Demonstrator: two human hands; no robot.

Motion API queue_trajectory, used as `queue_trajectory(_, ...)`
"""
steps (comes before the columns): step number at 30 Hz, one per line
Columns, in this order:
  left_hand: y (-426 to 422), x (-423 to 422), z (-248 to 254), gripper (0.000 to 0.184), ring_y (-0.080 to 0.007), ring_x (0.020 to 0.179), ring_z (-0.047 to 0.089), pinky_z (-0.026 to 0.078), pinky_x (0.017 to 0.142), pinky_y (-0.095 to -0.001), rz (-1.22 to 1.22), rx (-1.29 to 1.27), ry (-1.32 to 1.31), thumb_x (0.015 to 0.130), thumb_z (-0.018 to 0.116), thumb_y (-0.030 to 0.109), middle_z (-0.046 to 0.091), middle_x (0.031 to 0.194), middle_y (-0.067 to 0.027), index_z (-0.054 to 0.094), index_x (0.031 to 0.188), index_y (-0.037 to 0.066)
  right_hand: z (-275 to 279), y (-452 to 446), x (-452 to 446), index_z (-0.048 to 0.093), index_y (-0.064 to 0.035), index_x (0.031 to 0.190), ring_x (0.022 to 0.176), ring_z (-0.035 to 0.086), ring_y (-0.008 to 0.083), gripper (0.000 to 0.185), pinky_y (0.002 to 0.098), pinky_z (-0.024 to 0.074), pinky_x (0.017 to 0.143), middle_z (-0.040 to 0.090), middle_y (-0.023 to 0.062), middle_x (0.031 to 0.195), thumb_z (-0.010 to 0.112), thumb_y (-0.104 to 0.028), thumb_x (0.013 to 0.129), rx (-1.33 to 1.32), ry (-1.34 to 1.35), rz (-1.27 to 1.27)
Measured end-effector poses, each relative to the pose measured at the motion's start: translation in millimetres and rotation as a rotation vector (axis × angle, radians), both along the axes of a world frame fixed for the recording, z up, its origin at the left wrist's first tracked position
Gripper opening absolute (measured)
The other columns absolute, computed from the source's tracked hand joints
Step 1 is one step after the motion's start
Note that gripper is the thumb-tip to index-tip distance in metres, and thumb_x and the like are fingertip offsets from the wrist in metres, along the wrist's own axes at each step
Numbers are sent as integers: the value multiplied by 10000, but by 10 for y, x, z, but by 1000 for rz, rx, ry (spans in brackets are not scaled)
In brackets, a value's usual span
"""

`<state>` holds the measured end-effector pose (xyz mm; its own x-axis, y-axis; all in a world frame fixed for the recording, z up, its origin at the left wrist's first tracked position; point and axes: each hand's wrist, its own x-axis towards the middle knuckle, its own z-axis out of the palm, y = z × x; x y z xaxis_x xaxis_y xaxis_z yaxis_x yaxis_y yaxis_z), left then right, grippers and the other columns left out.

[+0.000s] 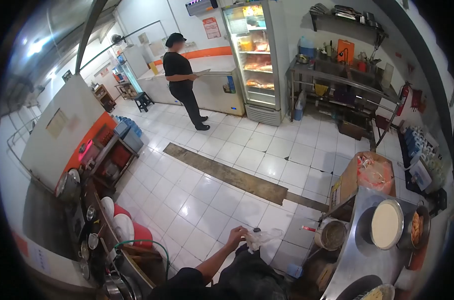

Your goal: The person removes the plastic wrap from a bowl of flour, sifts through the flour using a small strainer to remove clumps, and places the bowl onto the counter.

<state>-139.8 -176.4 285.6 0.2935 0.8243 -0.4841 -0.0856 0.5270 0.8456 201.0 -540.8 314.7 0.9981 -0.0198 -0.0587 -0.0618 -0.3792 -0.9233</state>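
My left hand (235,237) reaches forward at the bottom centre, its fingers closed on a thin, clear plastic bag (261,239). The bag hangs crumpled to the right of the fingers, above my dark trousers and the tiled floor. What the bag contains, if anything, I cannot make out. My right hand does not show. To the right stands a steel worktop (356,227) with a round pan of pale batter or dough (387,225) and a pan of browned food (416,230). A pot (332,235) is beside the worktop's near edge.
A person (179,75) in black stands by a chest freezer (212,92), holding a flat object. Beyond are a lit display fridge (257,65) and a steel sink counter (337,75). Red buckets with white lids (123,227) stand left; a cardboard box (344,177) stands right.
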Motion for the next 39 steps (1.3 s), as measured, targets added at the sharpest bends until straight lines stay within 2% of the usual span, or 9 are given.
queue_trajectory(5, 608, -204, -264, 193, -199, 875, 605, 536, 736, -355, -54, 69, -18, 832, 593, 222, 598, 904, -75, 587, 900, 42, -1379, -403, 1263, 444, 50, 1286, 1175, 474, 316, 439, 433, 413, 985, 426, 253, 1325, 474, -250, 967, -638, -455, -73)
queue_trajectory(12, 1903, -416, 150, 90, -227, 838, 550, 505, 705, -445, -176, 17, 96, 757, 528, 161, 502, 785, -60, 511, 803, 85, -1033, 1277, 1438, 465, -57, 1318, 1331, 329, 309, 465, 454, 217, 1109, 418, 174, 1388, 515, -292, 921, -762, -612, -39)
queue_trajectory(17, 2623, -198, -72, 79, -203, 776, 522, 496, 712, -420, -309, -1, 47, 765, 542, 145, 497, 789, -48, 475, 767, 103, -202, 2633, 226, 629, -40, 1126, 973, 641, 201, 303, 321, 502, 867, 672, 99, 1059, 553, -240, 912, 298, 410, 594)
queue_trajectory(20, 2728, 486, 82, 64, -196, 805, 531, 488, 718, -421, -436, -37, 34, 787, 552, 161, 513, 805, -48, 502, 794, 122, -615, 3292, -185, 520, -73, 1263, 1245, 466, 257, 443, 359, 389, 1022, 491, 123, 1346, 592, -87, 826, 98, -209, 726)
queue_trajectory(24, 2481, 1425, 282, 114, -180, 869, 546, 467, 708, -377, -641, -268, -229, 818, 557, 157, 535, 911, -31, 532, 927, 138, -234, 3977, -660, 333, -145, 1426, 1292, 386, 272, 633, 380, 353, 1039, 353, 155, 1441, 595, -360, 891, 125, 77, 975)
queue_trajectory(29, 2426, 1941, -254, 101, -110, 704, 444, 422, 633, -274, -929, 563, -93, 803, 571, 101, 492, 849, -16, 479, 835, 78, -515, 4174, -971, 315, -122, 1431, 1198, 428, 184, 615, 339, 401, 967, 422, 58, 1350, 550, -378, 923, 737, 741, 916)
queue_trajectory(30, 2506, 2099, -1029, 123, -144, 697, 511, 457, 644, -280, -839, 690, -628, 798, 612, 105, 529, 853, -33, 526, 868, 52, -373, 4147, -908, 375, -103, 1404, 1184, 440, 161, 553, 328, 406, 964, 462, 40, 1310, 561, -322, 931, 785, 715, 873)
queue_trajectory(33, 2307, 1720, -493, 331, -275, 1014, 530, 443, 877, -398, -1143, 633, 24, 855, 612, 133, 563, 1055, -172, 532, 1148, 1, -436, 3981, -773, 538, -92, 1274, 1132, 491, 183, 412, 330, 409, 970, 516, 82, 1278, 598, -259, 903, 526, 477, 858)
queue_trajectory(39, 2448, 1256, -17, 250, -169, 845, 618, 509, 705, -289, -1021, 215, 132, 877, 600, 124, 599, 1030, -66, 579, 1112, 42, -1388, 3730, -420, 623, -56, 956, 806, 626, 261, 201, 404, 495, 732, 650, 153, 862, 536, -186, 830, -323, 92, 468)
